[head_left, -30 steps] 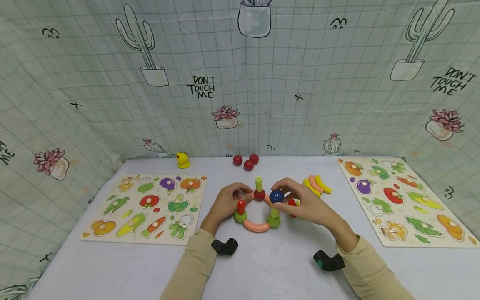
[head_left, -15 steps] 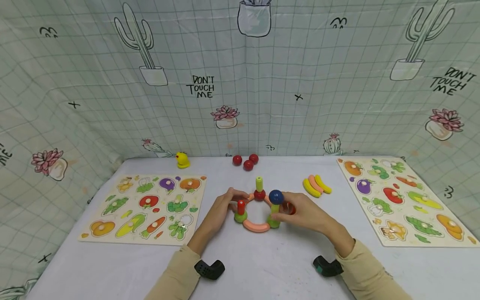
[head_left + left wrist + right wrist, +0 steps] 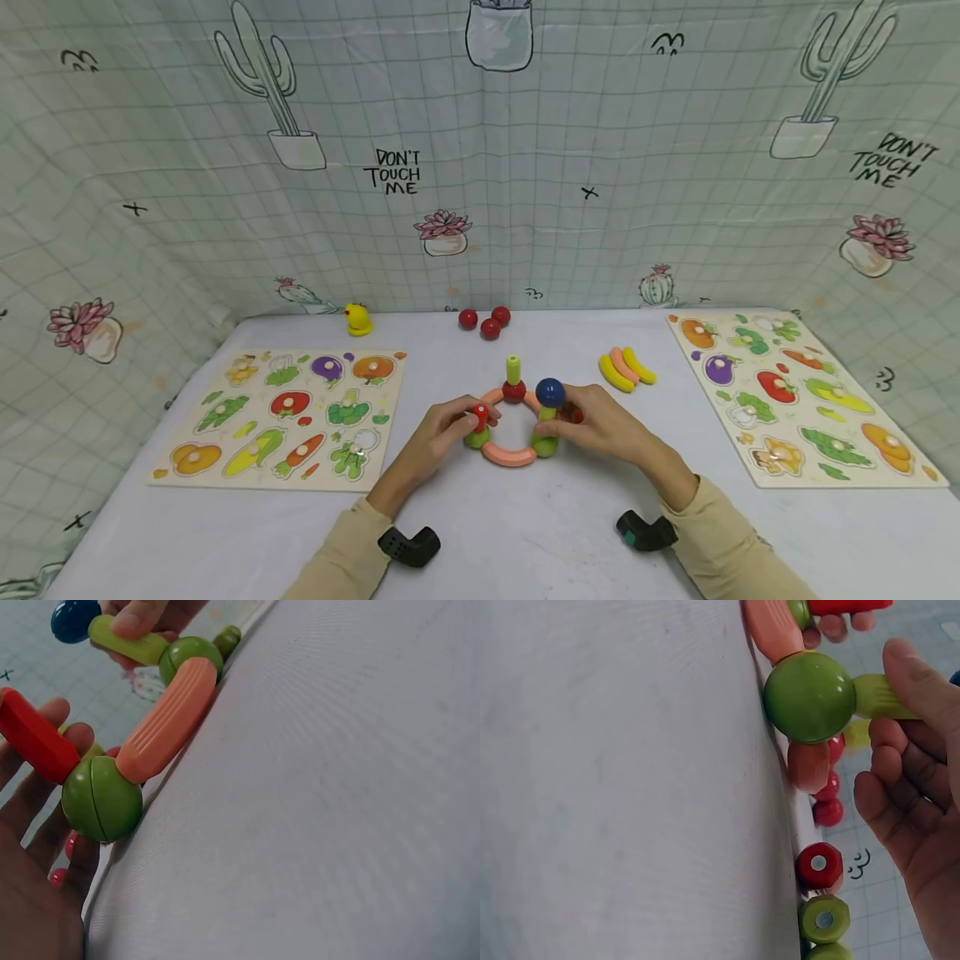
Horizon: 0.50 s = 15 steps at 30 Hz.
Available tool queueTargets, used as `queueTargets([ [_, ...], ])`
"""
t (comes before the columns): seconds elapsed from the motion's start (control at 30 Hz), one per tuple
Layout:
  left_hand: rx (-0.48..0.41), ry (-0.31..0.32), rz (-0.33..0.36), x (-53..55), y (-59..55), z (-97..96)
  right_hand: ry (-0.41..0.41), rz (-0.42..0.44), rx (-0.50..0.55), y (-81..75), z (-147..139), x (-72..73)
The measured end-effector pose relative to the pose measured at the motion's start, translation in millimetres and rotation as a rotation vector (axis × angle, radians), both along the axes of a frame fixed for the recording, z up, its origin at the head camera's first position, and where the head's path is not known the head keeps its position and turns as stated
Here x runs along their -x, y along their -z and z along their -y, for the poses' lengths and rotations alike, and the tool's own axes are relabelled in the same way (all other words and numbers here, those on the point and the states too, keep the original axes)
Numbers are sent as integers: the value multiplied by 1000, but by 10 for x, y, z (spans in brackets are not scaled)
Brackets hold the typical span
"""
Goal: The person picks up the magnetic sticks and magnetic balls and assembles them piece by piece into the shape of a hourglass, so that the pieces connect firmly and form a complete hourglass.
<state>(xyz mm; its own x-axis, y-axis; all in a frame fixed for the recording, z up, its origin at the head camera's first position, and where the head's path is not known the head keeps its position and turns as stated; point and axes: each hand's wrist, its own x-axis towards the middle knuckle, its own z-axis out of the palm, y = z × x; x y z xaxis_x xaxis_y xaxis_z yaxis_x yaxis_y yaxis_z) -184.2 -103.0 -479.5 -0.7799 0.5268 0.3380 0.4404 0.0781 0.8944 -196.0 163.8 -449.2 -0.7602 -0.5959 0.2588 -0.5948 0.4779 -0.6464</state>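
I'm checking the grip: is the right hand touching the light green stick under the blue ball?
Touching. In the left wrist view, the right hand has its thumb across the light green stick near the blue ball, no gap between.

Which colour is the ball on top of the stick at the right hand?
Dark blue; the ball shows best in the head view.
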Motion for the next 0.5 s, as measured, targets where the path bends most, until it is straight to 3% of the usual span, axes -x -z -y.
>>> queueTargets([
  [0.2,27,-38,-7,-37,5,0,-23,-15,9,-1,23,-2],
  [0.37,92,-69,-1,-112,-190,-24,2,-16,-29,-33,32,2],
  [0.5,130,-82,5,-79,-136,-23,7,1,-48,-48,34,11],
])
